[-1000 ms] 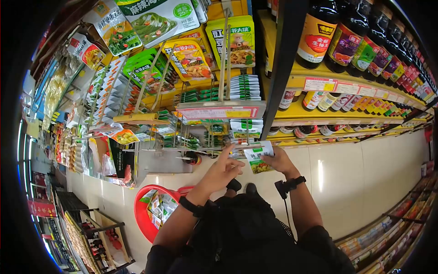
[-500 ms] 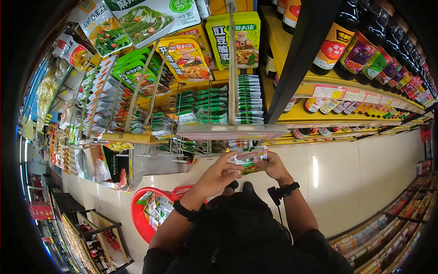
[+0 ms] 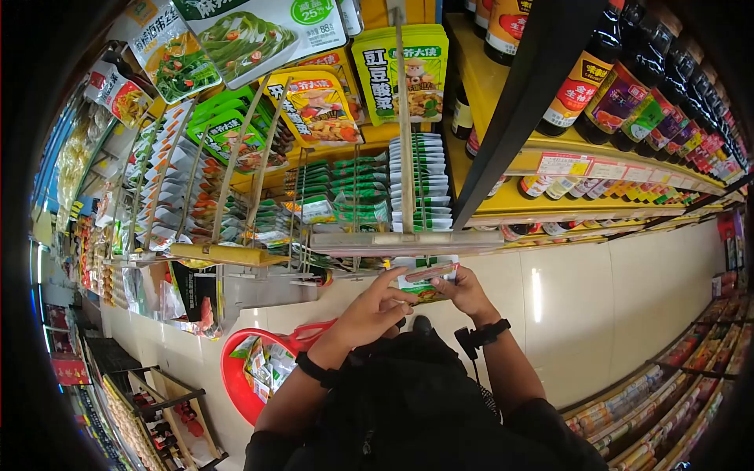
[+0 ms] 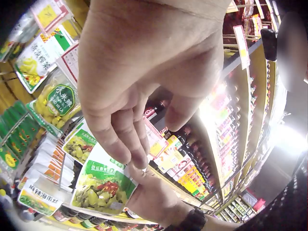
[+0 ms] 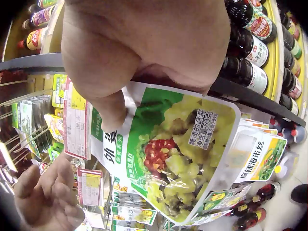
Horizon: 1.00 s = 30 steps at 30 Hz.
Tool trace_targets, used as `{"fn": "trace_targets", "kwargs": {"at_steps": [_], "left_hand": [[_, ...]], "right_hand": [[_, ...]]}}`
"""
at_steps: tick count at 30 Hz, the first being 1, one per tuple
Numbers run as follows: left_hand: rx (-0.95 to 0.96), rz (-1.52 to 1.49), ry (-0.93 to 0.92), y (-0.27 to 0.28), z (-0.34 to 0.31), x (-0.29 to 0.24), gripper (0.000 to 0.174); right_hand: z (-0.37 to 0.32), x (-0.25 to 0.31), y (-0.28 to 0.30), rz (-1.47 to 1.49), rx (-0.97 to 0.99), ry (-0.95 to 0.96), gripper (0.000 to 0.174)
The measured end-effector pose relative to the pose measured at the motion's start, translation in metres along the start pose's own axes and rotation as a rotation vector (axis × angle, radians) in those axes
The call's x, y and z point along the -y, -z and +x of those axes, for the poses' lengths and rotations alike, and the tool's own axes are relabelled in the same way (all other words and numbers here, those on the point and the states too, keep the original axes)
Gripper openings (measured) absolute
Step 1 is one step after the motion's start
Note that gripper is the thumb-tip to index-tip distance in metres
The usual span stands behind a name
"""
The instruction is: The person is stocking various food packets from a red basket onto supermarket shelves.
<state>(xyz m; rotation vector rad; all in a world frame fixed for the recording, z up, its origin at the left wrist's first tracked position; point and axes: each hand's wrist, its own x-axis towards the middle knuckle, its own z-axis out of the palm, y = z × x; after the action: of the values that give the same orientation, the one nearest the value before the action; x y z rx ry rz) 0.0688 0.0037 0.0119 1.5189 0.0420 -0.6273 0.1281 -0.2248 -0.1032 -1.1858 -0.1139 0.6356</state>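
Note:
My right hand (image 3: 473, 297) pinches a white-and-green food packet (image 3: 425, 293) by its edge, thumb across the front. In the right wrist view the packet (image 5: 175, 154) shows yellow-green pickles with red pepper, the right hand (image 5: 144, 41) above it. My left hand (image 3: 372, 315) is beside the packet with loosely bent fingers; the right wrist view shows that hand (image 5: 48, 197) with its palm visible, apart from the packet. In the left wrist view the left hand (image 4: 144, 62) hangs over the packet (image 4: 102, 186), and the right hand (image 4: 156, 199) is behind.
Racks of hanging packets (image 3: 399, 74) rise in front, with a clear label strip (image 3: 404, 242) just above the hands. Sauce bottles (image 3: 577, 94) line the yellow shelves at right. A red basket (image 3: 236, 385) with several packets stands on the floor at left.
My left hand's index finger, raised toward the rack a second ago, is now lower and bent beside the packet. The head view has shifted, with the rack's label strip lower in it.

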Motion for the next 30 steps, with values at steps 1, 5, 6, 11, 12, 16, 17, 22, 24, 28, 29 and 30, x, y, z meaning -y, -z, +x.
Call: {"fn": "trace_targets", "kwargs": {"at_steps": [1, 5, 6, 11, 12, 16, 17, 22, 24, 28, 29, 30], "left_hand": [[0.003, -0.004, 0.009, 0.001, -0.001, 0.000, 0.065], [0.016, 0.008, 0.030, 0.003, 0.000, 0.001, 0.066], [0.019, 0.021, 0.036, 0.004, 0.000, 0.002, 0.066], [0.026, 0.015, -0.014, 0.005, 0.000, 0.005, 0.066], [0.028, 0.015, 0.011, 0.005, -0.001, 0.002, 0.066], [0.016, 0.014, 0.027, 0.004, -0.004, -0.006, 0.065], [0.010, 0.008, 0.038, 0.004, -0.006, -0.008, 0.064], [-0.016, 0.009, 0.004, 0.012, -0.015, 0.007, 0.052], [-0.030, 0.065, 0.032, 0.017, -0.025, 0.007, 0.046], [-0.082, 0.128, -0.047, 0.036, -0.045, 0.034, 0.040], [-0.107, 0.124, -0.052, 0.040, -0.053, 0.039, 0.040], [-0.131, 0.119, -0.056, 0.044, -0.061, 0.042, 0.040]], "right_hand": [[0.002, -0.002, -0.001, -0.007, 0.004, 0.007, 0.021], [0.003, -0.008, 0.000, -0.038, 0.014, 0.037, 0.021], [0.004, -0.009, -0.001, -0.042, 0.013, 0.044, 0.021], [0.014, -0.020, 0.005, -0.126, -0.041, 0.128, 0.021], [0.018, -0.020, 0.007, -0.149, -0.060, 0.165, 0.021], [0.045, -0.011, 0.007, -0.242, -0.154, 0.240, 0.022], [0.051, -0.008, 0.003, -0.203, -0.178, 0.240, 0.022], [0.064, -0.022, 0.006, -0.205, -0.197, 0.243, 0.023], [0.064, -0.048, 0.016, -0.183, -0.281, 0.190, 0.024], [0.052, -0.134, 0.053, -0.390, -0.519, 0.190, 0.022], [0.041, -0.136, 0.051, -0.336, -0.501, 0.114, 0.022], [0.027, -0.133, 0.048, -0.282, -0.482, 0.037, 0.021]]}}
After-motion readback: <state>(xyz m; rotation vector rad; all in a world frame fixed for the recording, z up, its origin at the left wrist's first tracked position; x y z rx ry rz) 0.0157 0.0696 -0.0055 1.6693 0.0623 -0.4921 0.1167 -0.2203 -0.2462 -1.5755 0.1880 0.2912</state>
